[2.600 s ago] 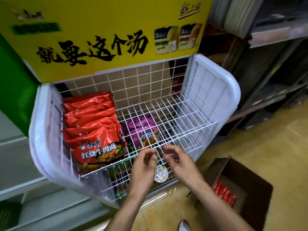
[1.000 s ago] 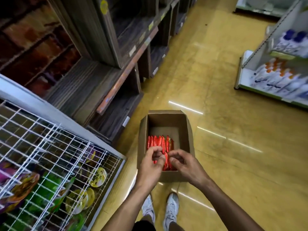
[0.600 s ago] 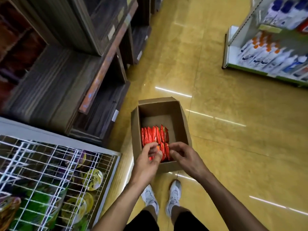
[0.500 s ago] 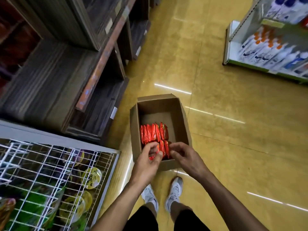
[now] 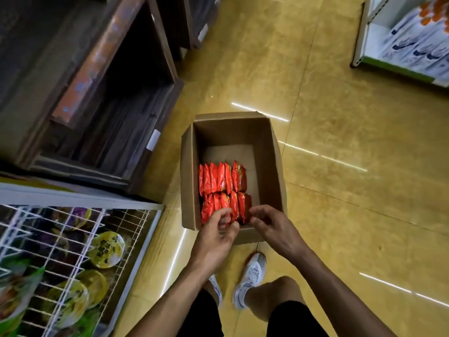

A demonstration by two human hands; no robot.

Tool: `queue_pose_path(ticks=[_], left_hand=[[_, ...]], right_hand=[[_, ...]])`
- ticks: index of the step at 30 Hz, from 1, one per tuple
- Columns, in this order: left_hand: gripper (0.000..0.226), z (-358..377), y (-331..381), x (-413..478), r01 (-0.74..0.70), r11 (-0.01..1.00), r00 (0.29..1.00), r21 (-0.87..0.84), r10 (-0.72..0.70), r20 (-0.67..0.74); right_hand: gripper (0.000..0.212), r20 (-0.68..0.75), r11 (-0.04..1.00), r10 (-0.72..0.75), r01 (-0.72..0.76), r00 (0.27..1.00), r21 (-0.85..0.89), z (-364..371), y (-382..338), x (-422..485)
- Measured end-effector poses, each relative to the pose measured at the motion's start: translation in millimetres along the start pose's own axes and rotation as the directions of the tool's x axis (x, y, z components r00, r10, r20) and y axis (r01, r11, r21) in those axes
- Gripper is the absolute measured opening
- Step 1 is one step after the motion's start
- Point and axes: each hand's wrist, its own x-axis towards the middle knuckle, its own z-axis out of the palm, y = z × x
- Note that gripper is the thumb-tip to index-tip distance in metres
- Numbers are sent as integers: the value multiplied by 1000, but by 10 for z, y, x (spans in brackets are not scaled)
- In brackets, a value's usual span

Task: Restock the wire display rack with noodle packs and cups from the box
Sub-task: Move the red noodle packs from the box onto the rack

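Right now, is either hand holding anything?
Left hand: curled over red foil noodle packs in brown cardboard box; grip cannot be told.
Right hand: reaching those packs; cannot be told.
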Motion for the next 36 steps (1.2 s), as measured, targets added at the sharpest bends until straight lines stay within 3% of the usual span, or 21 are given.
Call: queue_pose_path(ticks=[6,16,29,36], left_hand=[[31,356,-606,708,7,1000,1000,-11,-7,6],[33,623,-1613,2171,-29,996,998,79,25,51],[48,623,-1927,3313,-130,927,991,353,108,82],[52,458,-1894,3510,-189,881,980,433,197,28]], right_hand=[[20,16,1000,6,-7,1000,28,196,721,675],[28,55,996,49,-45,997,-79,685,1792,1994],[40,81,937,-98,119,992,-329,741,1972,3093],[43,52,897,-34,54,998,-439,676,2011,3364]])
